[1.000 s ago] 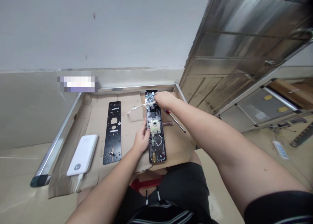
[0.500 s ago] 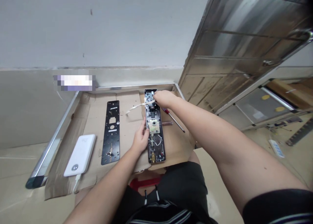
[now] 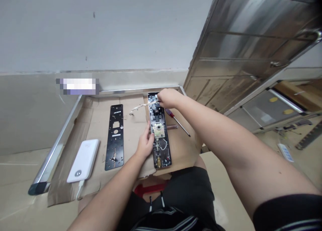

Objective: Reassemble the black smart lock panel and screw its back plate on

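A long black housing [image 3: 161,145], which looks like an electronic door lock panel laid open, shows its circuit boards, wires and a brass fitting. My left hand [image 3: 146,142] grips its left edge at mid-length, thumb on the near side. At the far end my right hand [image 3: 169,98] is closed, fingertips down at the boards and partly hidden. A white wrapped cable [image 3: 141,107] runs from those fingers leftward past the housing, its loose end over the cardboard. Close to the housing's right side lies a screwdriver [image 3: 179,123] with a red-purple handle.
A black metal plate [image 3: 115,150] with cut-outs lies left on the cardboard [image 3: 93,123]. A white power bank [image 3: 84,162] with a plugged cable lies near the left edge. The table's metal rim [image 3: 56,140] borders the wall. A power strip [image 3: 285,152] is on the floor at right.
My right hand has shifted slightly at the housing's far end, and the cable's loose end has risen a little. My left hand keeps its hold.
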### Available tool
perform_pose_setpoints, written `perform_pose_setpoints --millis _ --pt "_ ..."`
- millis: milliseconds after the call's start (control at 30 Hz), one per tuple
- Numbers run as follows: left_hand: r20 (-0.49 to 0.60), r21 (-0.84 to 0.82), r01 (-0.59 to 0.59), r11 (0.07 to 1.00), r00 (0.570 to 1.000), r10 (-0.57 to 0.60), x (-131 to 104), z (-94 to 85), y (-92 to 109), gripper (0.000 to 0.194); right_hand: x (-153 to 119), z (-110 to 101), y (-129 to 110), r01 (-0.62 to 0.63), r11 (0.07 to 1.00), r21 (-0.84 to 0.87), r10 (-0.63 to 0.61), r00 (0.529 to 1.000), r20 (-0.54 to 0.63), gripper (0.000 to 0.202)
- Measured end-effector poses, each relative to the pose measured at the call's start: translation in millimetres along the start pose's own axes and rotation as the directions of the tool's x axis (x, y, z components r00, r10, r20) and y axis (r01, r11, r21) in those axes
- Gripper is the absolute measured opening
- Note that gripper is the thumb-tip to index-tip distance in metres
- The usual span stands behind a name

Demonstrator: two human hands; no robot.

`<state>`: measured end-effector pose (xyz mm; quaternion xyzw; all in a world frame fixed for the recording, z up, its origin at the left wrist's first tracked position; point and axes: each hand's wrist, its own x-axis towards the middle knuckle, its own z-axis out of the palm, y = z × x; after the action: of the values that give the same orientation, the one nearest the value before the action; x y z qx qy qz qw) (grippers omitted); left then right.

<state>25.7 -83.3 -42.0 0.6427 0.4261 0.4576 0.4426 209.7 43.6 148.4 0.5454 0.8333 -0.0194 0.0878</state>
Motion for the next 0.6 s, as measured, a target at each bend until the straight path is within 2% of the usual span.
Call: perform_pose_setpoints --millis 67,167,233,267,367,467,533,600 --pt "-0.003 0.009 -0.01 1.0 1.0 0.01 0 -0.1 -1 0.061 -6 -9 -2 0.0 0.997 0.073 -0.001 1.0 0.01 0.015" --pt "-0.001 0.012 0.001 1.0 1.0 -0.001 0 -0.2 -3 0.062 -14 -22 -13 0.058 0.971 0.23 -0.073 0.996 0.056 0.013" --pt "-0.001 0.014 0.011 1.0 1.0 -0.011 0 -0.3 -4 0.062 -17 -27 -25 0.089 0.905 0.417 -0.127 0.99 0.065 0.015" --pt "-0.004 0.016 0.01 1.0 1.0 -0.01 0 -0.3 -4 0.063 -18 -29 -31 0.091 0.84 0.535 -0.139 0.989 0.05 0.015" --pt "-0.012 0.029 -0.026 0.999 1.0 0.026 1 -0.2 -6 0.064 -15 -30 -50 0.114 0.603 0.789 -0.11 0.992 -0.059 0.012" --pt "-0.013 0.032 -0.058 0.998 0.998 0.059 2 0.1 -7 0.066 -7 -29 -64 0.205 0.433 0.878 -0.018 0.976 -0.218 0.015" --pt "-0.016 0.034 -0.054 0.998 0.998 0.054 1 0.2 -7 0.066 -3 -28 -71 0.282 0.344 0.896 0.075 0.943 -0.325 0.016" --pt "-0.021 0.039 -0.041 0.998 0.999 0.042 2 0.2 -5 0.065 -1 -22 -79 0.351 0.325 0.878 0.158 0.895 -0.417 0.017"
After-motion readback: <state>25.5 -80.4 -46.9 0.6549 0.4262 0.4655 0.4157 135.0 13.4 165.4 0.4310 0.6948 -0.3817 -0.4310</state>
